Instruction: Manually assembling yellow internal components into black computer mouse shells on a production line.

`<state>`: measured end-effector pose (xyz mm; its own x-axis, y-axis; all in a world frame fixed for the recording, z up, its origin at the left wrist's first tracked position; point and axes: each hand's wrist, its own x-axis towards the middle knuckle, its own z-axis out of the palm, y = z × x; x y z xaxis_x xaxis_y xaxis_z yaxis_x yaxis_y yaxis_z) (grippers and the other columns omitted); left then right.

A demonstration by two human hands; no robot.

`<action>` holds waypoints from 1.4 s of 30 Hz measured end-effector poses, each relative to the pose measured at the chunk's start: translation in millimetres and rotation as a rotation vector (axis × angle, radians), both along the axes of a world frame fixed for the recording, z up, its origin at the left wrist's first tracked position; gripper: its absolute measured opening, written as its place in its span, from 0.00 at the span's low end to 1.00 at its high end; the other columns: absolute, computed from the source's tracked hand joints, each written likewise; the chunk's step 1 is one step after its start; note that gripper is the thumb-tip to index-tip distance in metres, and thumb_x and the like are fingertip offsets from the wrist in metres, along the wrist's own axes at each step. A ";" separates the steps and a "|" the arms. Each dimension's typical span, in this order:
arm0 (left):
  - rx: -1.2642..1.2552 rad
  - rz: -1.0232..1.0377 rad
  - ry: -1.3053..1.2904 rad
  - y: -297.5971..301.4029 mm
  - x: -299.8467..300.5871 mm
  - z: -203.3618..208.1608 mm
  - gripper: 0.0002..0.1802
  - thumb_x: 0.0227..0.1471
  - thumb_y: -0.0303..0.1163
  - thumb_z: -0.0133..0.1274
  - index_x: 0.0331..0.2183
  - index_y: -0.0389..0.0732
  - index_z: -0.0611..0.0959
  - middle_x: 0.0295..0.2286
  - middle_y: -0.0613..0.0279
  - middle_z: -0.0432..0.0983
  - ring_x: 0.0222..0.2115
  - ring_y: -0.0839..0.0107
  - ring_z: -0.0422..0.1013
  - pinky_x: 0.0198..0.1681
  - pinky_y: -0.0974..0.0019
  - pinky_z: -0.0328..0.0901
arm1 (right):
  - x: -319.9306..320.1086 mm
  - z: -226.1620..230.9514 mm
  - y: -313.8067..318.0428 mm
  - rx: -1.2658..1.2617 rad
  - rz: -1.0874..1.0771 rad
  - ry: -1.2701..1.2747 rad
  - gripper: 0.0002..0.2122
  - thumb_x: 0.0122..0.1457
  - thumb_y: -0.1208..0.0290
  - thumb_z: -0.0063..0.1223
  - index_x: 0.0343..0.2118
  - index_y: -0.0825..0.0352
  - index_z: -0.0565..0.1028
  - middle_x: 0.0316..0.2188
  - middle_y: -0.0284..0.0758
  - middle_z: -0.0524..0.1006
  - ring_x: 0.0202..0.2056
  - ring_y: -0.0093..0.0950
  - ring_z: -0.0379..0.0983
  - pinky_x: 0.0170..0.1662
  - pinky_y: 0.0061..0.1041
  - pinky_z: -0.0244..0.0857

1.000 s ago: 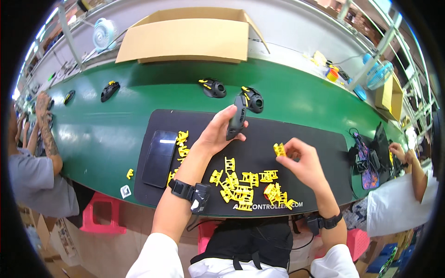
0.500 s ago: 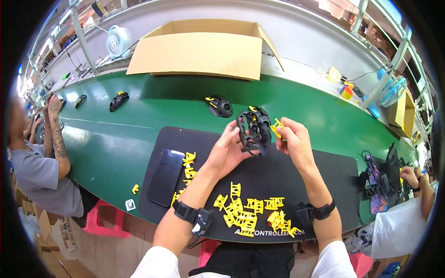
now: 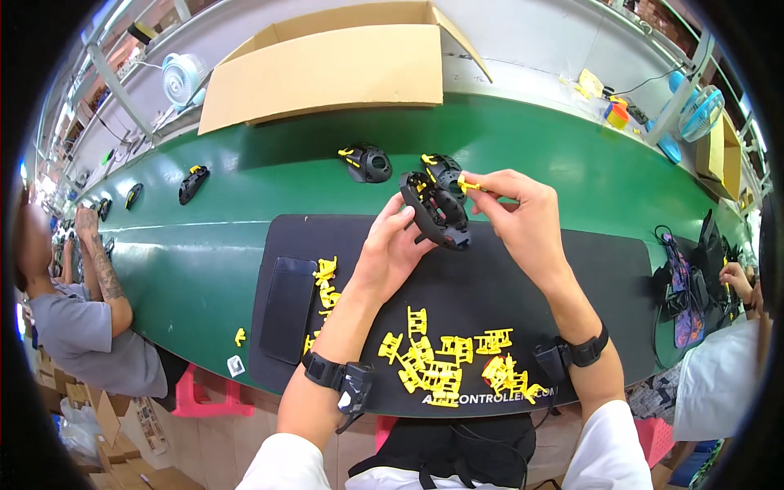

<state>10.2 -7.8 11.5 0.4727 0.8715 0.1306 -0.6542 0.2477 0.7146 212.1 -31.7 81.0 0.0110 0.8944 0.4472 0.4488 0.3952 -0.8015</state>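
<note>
My left hand is closed around a black, mouse-shaped plastic shell, held tilted above the mat with its hollow inside showing. A bit of yellow sits inside the shell's upper end. Between thumb and fingers, my right hand pinches a small yellow plastic clip by the shell's upper right edge; whether the two touch I cannot tell. Just behind lies a second black shell with yellow trim, partly hidden by the held one. Another such shell rests to its left. Loose yellow clips are heaped near my forearms.
A black mat covers the near part of the green table. On its left lies a dark phone. A cardboard box stands at the back. People sit at both sides; a strapped bundle lies right.
My left hand has turned the shell so it slants down to the right. The right hand has brought the yellow clip closer to the shell's edge. The whole view has shifted slightly.
</note>
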 end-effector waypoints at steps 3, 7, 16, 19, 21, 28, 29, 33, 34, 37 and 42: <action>0.016 0.009 -0.005 0.2 0.2 -0.4 0.29 0.63 0.39 0.51 0.62 0.41 0.69 0.58 0.54 0.72 0.58 0.62 0.71 0.59 0.50 0.69 | 0.1 3.1 -1.2 -0.139 0.087 0.078 0.07 0.60 0.78 0.64 0.40 0.71 0.82 0.32 0.39 0.84 0.30 0.25 0.81 0.31 0.23 0.72; 0.011 0.009 -0.039 2.5 -1.6 -8.1 0.29 0.62 0.35 0.54 0.62 0.41 0.69 0.56 0.54 0.74 0.58 0.64 0.71 0.61 0.52 0.67 | -6.0 -7.1 0.9 0.036 0.045 -0.152 0.07 0.60 0.80 0.63 0.39 0.72 0.78 0.29 0.40 0.83 0.30 0.30 0.82 0.34 0.26 0.74; 0.044 0.002 -0.022 5.1 0.6 -8.7 0.36 0.59 0.29 0.60 0.65 0.41 0.65 0.55 0.56 0.71 0.57 0.65 0.69 0.61 0.54 0.67 | -7.2 -10.7 -1.9 0.145 -0.034 -0.236 0.06 0.58 0.80 0.64 0.38 0.68 0.81 0.28 0.39 0.81 0.29 0.35 0.80 0.34 0.31 0.73; 0.080 0.031 0.027 -1.4 4.0 -8.8 0.33 0.59 0.31 0.59 0.63 0.41 0.67 0.57 0.56 0.72 0.60 0.64 0.68 0.65 0.50 0.63 | -6.2 -14.7 -0.4 0.191 -0.062 -0.271 0.08 0.57 0.80 0.65 0.40 0.66 0.83 0.29 0.39 0.81 0.29 0.35 0.80 0.34 0.32 0.73; 0.082 0.022 0.034 -2.7 4.3 -6.6 0.36 0.59 0.30 0.60 0.64 0.41 0.65 0.56 0.56 0.70 0.59 0.64 0.68 0.63 0.51 0.65 | -7.8 -13.9 -2.7 0.185 -0.071 -0.283 0.10 0.56 0.79 0.65 0.42 0.66 0.84 0.29 0.39 0.81 0.29 0.35 0.79 0.34 0.32 0.73; 0.052 0.002 0.066 -3.5 1.7 -6.6 0.33 0.60 0.32 0.59 0.63 0.42 0.66 0.56 0.58 0.69 0.58 0.67 0.68 0.60 0.54 0.68 | -8.9 -27.9 -1.4 0.377 -0.069 -0.473 0.10 0.56 0.79 0.65 0.42 0.67 0.84 0.31 0.35 0.79 0.31 0.35 0.78 0.35 0.33 0.74; 0.056 0.002 0.080 -2.4 1.3 -9.0 0.32 0.61 0.32 0.59 0.63 0.41 0.66 0.56 0.59 0.69 0.58 0.67 0.68 0.59 0.54 0.68 | -9.0 -29.7 -1.1 0.374 -0.063 -0.470 0.11 0.56 0.79 0.65 0.43 0.66 0.84 0.32 0.35 0.79 0.32 0.35 0.78 0.35 0.33 0.74; 0.045 0.014 0.078 -0.7 -0.4 -11.1 0.28 0.62 0.34 0.58 0.60 0.41 0.69 0.55 0.59 0.71 0.57 0.67 0.70 0.57 0.54 0.70 | -4.9 -29.1 -0.6 0.413 -0.011 -0.486 0.11 0.57 0.79 0.65 0.43 0.66 0.84 0.33 0.36 0.79 0.33 0.35 0.78 0.37 0.33 0.74; 0.051 0.013 0.090 -0.6 -1.0 -11.3 0.28 0.62 0.34 0.57 0.61 0.41 0.69 0.55 0.58 0.72 0.57 0.66 0.71 0.57 0.53 0.71 | -3.4 -28.5 -0.6 0.416 0.007 -0.498 0.10 0.57 0.79 0.65 0.43 0.67 0.84 0.33 0.36 0.79 0.33 0.36 0.78 0.37 0.34 0.74; 0.073 0.032 0.108 4.0 1.0 -10.4 0.29 0.64 0.39 0.53 0.62 0.41 0.68 0.55 0.57 0.73 0.55 0.64 0.74 0.53 0.51 0.74 | 0.6 -23.8 0.9 0.391 0.059 -0.459 0.10 0.58 0.78 0.64 0.44 0.68 0.83 0.34 0.38 0.78 0.33 0.36 0.78 0.39 0.33 0.74; 0.072 -0.059 0.123 -0.2 -0.7 -2.6 0.32 0.66 0.46 0.48 0.64 0.40 0.67 0.55 0.58 0.74 0.54 0.64 0.75 0.51 0.52 0.76 | 3.7 -9.8 1.2 0.097 0.089 -0.203 0.18 0.61 0.79 0.62 0.55 0.63 0.79 0.37 0.33 0.76 0.35 0.26 0.77 0.34 0.25 0.72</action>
